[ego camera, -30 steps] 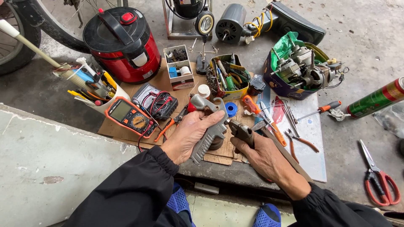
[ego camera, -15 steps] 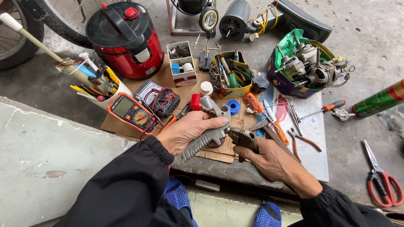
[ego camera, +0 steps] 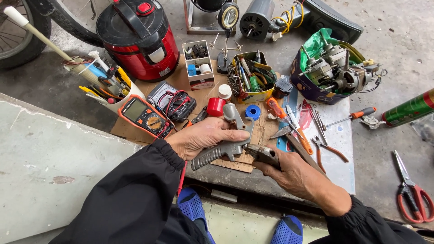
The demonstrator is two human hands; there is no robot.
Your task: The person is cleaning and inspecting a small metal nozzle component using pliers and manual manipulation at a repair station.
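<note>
Yellow tin (ego camera: 251, 96) crammed with tools; white cup (ego camera: 118, 105) holds pens.

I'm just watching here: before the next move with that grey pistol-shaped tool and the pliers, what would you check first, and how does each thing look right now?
1. Left hand has a firm hold on the grey air gun: ok, fingers wrap its body.
2. Right hand holds the pliers: ok.
3. Pliers' tips are seated on the gun's part: cannot tell, the contact is too small to see.
4. Work is held over the cardboard sheet: ok, a dropped piece would likely land there.
5. Orange multimeter lies apart from the hands: ok.
6. Red scissors are out of the way: ok, far right on the floor.
</note>
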